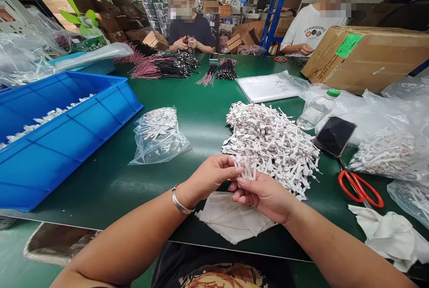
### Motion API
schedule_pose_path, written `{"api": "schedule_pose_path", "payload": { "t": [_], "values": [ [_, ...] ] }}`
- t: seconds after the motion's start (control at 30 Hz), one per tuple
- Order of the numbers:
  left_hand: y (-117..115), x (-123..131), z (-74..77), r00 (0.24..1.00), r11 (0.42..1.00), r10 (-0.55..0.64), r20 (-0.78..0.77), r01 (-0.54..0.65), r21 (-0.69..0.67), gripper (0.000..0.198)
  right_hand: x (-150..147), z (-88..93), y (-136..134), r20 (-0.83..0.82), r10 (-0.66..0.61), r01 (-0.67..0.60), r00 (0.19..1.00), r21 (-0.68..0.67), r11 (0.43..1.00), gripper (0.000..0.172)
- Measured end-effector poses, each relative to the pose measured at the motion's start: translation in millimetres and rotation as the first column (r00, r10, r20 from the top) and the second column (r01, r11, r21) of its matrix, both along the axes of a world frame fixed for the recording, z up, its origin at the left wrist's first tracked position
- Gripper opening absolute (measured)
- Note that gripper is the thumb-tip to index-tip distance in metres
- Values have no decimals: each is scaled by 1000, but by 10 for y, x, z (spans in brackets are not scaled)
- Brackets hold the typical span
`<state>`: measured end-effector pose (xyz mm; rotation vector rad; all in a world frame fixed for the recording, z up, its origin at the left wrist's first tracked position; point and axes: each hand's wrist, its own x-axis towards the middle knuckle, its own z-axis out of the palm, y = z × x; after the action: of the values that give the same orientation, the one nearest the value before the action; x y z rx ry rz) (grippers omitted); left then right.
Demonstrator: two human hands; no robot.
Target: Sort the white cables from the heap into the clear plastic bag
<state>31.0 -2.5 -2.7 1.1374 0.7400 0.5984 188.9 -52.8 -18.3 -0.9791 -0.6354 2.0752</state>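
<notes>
the left hand [209,177] and right hand [264,196] pinch a small bunch of white-tabbed wires [247,168] between their pressed-together fingertips, just in front of a heap of the same wires [271,145], close enough to draw from; a white cloth [231,216] lies beneath the hands, and red-handled scissors [360,188] sit handy to the heap's right
</notes>
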Motion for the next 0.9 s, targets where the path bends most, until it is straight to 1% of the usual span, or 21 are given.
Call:
{"api": "schedule_pose_path", "payload": {
  "t": [0.17,0.33,0.43,0.7,0.9],
  "values": [
    [-26,31,5,999,999,-35,15,35,-16,23,-20,8,-2,16,33,-33,999,9,999,18],
    [-48,65,-67,1000,998,-27,-10,27,-57,23,-43,31,-8,25,76,-76,997,-16,997,20],
    [-49,69,-87,1000,999,-18,-3,18,-47,22,-44,23,-7,13,78,-78,997,-13,997,21],
    [-49,72,-84,1000,999,13,21,-12,-52,25,-33,-33,1,-7,74,-74,997,30,997,23],
    [-41,72,-21,1000,996,8,5,-8,-85,15,-36,-28,-2,7,55,-55,998,20,998,24]
  ]
}}
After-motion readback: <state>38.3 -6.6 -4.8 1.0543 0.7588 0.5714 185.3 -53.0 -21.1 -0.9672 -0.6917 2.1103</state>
